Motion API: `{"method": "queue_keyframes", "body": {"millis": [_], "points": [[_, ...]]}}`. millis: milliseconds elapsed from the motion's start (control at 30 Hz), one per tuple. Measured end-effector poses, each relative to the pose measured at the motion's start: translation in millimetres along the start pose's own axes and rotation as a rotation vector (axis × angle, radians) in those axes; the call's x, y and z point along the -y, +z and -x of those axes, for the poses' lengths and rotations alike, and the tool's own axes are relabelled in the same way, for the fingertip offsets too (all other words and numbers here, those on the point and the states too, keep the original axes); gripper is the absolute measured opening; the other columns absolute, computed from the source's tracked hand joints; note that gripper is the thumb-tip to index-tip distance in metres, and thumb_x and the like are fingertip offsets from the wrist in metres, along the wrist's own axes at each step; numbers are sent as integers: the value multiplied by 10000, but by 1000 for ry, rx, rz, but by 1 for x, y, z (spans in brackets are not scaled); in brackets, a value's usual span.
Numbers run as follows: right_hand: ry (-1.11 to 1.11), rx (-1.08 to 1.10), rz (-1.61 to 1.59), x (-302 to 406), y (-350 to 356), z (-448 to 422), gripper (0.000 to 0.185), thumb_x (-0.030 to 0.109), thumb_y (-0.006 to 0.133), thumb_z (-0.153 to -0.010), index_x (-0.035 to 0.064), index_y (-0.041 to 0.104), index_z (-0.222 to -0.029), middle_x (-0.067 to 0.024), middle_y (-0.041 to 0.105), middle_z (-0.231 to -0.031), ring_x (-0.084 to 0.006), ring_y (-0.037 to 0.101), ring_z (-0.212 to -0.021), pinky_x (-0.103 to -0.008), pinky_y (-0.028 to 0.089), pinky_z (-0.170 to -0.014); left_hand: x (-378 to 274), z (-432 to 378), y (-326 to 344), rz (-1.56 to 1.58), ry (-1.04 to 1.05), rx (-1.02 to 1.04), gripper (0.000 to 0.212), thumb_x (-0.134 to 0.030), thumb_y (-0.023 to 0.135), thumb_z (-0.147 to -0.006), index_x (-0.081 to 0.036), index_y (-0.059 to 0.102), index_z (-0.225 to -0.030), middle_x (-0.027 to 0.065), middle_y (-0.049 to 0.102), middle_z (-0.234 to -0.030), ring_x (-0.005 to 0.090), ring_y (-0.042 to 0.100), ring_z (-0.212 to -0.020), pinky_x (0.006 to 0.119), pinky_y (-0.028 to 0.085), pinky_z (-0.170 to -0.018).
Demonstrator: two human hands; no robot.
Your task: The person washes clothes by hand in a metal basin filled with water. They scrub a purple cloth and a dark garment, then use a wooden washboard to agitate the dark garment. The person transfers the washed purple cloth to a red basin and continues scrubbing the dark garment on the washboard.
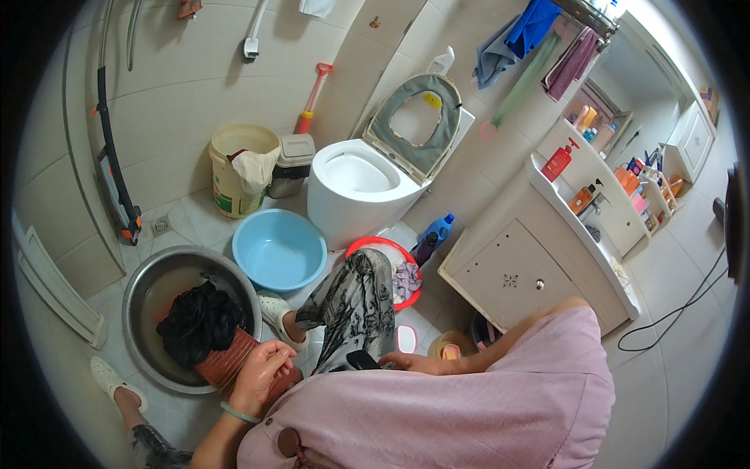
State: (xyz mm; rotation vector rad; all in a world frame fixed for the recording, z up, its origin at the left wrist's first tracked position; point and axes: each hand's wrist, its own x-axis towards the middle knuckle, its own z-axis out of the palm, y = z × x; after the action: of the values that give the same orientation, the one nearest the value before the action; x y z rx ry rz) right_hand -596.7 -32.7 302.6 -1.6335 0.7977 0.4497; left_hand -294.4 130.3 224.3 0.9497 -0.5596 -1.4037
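My left hand, with a pale green bangle at the wrist, is loosely curled and seems empty. It is over the upper end of a reddish-brown ridged washboard. The board slants into a large metal basin of cloudy water, with a bunched wet black garment against its lower part. By my right thigh, my right hand holds a black phone-like object; part of its grip is hidden. A light blue plastic basin stands beside the metal one.
A toilet with raised lid stands ahead, near a red basin of laundry and a blue bottle. A plastic bucket and lidded bin are by the wall. The washbasin cabinet is at right, a floor squeegee or mop at left.
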Motion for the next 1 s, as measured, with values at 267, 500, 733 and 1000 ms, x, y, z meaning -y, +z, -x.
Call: {"method": "queue_keyframes", "body": {"millis": [267, 500, 733, 1000], "points": [[317, 147, 86, 48, -16, 2, 747, 370, 756, -723, -66, 477, -1261, -197, 552, -1243, -249, 515, -1175, -371, 434, -936, 1, 2, -3, -54, 100, 11, 160, -244, 557, -956, -89, 590, -941, -39, 529, -758, 33, 475, -655, 183, 364, -563], [271, 330, 64, 45, -47, -13, 613, 292, 746, -772, -13, 522, -1254, -172, 561, -1233, -242, 532, -1151, -377, 430, -948, 40, -16, -33, -48, 28, -54, 200, -229, 567, -943, -35, 617, -947, -5, 571, -781, 63, 512, -679, 193, 410, -590], [-206, 406, 661, 79, -66, -89, 435, 188, 679, -826, 12, 565, -1207, -155, 590, -1171, -239, 564, -1085, -355, 449, -914, 63, -25, -113, -362, 278, -623, 138, -188, 598, -907, -54, 607, -938, 4, 592, -821, 118, 567, -742, 258, 471, -649], [-799, -135, 527, 135, 23, -366, 372, 281, 559, -946, 4, 559, -1195, -220, 579, -1168, -357, 561, -1099, -378, 441, -932, 25, -20, -240, -1299, 226, -1407, 426, -364, 555, -919, -126, 567, -1272, 141, 484, -1344, 344, 402, -1269, 500, 363, -992]]}}
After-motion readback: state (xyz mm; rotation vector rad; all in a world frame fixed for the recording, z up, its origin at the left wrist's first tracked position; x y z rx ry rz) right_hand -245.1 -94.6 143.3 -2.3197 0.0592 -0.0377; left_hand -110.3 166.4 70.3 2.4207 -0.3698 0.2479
